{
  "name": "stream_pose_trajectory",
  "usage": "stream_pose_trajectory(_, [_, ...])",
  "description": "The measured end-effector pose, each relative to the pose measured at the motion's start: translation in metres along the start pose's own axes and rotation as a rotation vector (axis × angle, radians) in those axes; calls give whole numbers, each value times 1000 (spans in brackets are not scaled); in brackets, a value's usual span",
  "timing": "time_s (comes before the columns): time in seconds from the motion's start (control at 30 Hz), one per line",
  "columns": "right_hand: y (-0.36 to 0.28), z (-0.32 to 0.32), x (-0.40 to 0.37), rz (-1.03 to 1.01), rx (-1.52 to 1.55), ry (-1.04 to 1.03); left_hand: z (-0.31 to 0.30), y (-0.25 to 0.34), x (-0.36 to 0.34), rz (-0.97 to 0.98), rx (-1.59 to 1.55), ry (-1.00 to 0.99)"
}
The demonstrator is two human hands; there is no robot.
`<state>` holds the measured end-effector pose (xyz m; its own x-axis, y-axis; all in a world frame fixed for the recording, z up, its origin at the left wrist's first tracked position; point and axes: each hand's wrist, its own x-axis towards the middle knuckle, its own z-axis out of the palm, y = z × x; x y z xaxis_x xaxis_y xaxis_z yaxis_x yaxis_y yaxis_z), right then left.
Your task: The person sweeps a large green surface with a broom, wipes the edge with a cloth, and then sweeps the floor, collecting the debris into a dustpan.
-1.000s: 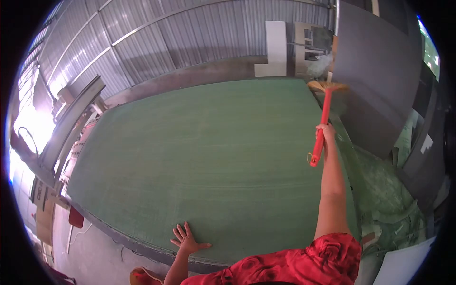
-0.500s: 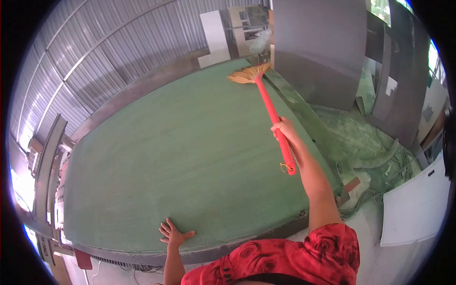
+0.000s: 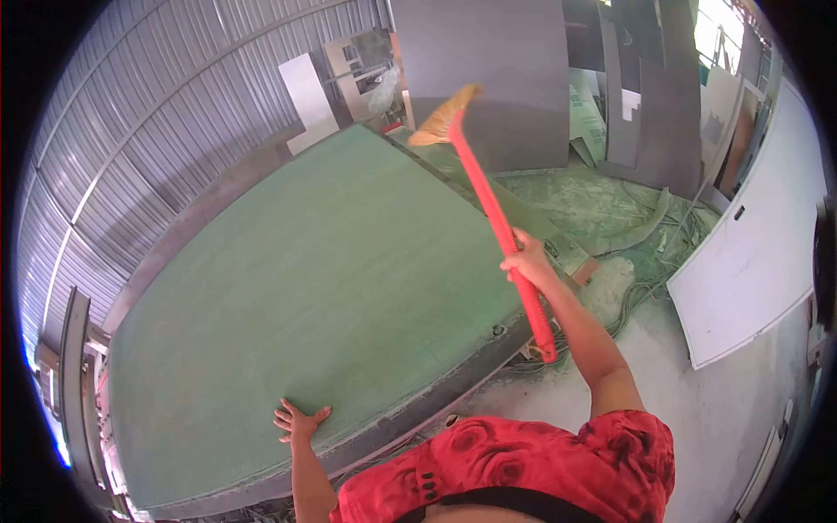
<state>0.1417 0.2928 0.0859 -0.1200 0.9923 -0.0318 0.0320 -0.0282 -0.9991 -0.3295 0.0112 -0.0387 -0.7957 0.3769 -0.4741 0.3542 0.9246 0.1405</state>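
Note:
My right hand is wrapped round the red handle of a broom. The broom's straw head points away from me, over the far right edge of a large green-dusted table. It appears raised above the surface. My left hand rests on the near part of the table with its fingers spread, holding nothing.
Large dark panels lean beyond the table's far right side. Cables and a hose lie on the dusty floor at the right, near a white panel. A metal rail runs along the left.
The view has turned to the right. The broom head has moved from the table's far right corner out past its edge. My left hand stays spread on the table.

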Motion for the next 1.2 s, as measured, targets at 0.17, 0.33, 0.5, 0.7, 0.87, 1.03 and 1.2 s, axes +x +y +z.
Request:
stream_pose_trajectory(0.17, [7,17,-66,3,-9,-188,13,-27,7,107,-327,220])
stream_pose_trajectory(0.33, [35,30,-105,101,-48,-377,45,-97,3,348,-645,587])
stream_pose_trajectory(0.5, [54,14,-153,193,-45,-311,81,-198,-72,396,-586,802])
stream_pose_trajectory(0.7, [23,-40,-197,140,-105,-188,169,-293,-116,221,-1053,650])
stream_pose_trajectory(0.87, [8,-64,-208,109,-138,-40,133,-216,-156,425,-1225,552])
stream_pose_trajectory(1.03, [-9,-57,-226,33,-163,104,69,-121,-131,631,-680,570])
stream_pose_trajectory(1.2, [-42,-65,-260,-13,-168,120,86,-87,-117,465,-305,282])
